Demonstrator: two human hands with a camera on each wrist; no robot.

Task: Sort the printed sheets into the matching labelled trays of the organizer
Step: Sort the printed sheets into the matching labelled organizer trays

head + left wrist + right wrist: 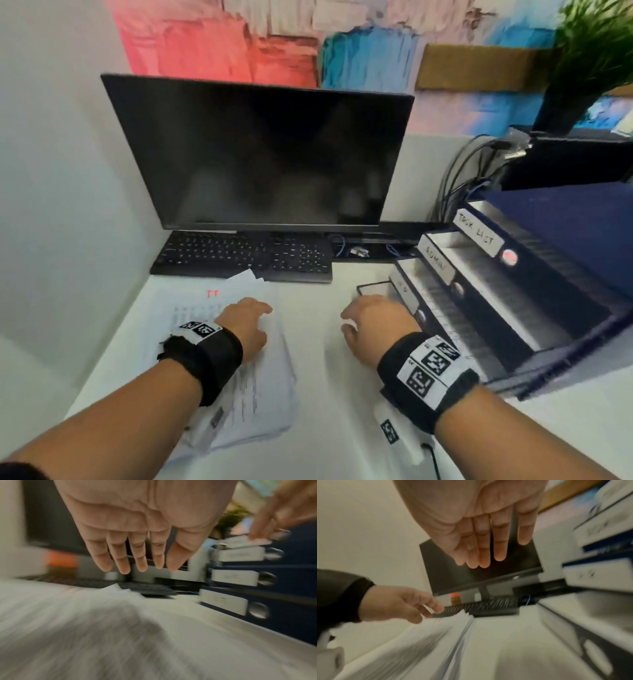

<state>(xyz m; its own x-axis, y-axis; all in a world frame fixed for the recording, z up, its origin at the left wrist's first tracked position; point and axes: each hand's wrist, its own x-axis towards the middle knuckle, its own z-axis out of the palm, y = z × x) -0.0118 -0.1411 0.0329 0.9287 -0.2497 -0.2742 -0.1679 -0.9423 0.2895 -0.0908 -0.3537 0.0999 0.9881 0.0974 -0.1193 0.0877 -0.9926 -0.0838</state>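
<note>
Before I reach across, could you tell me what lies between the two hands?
Only bare white desk lies between the left hand and right hand, as the head view shows.

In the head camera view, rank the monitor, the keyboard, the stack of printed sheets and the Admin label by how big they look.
1. monitor
2. stack of printed sheets, which lies nearer the camera, so its rank against the keyboard is unsure
3. keyboard
4. Admin label

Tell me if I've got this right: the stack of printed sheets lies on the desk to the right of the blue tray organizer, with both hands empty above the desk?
Not quite: the stack of printed sheets lies to the left of the blue tray organizer, as the head view shows. The rest holds: the left hand and right hand are both empty above the desk.
</note>
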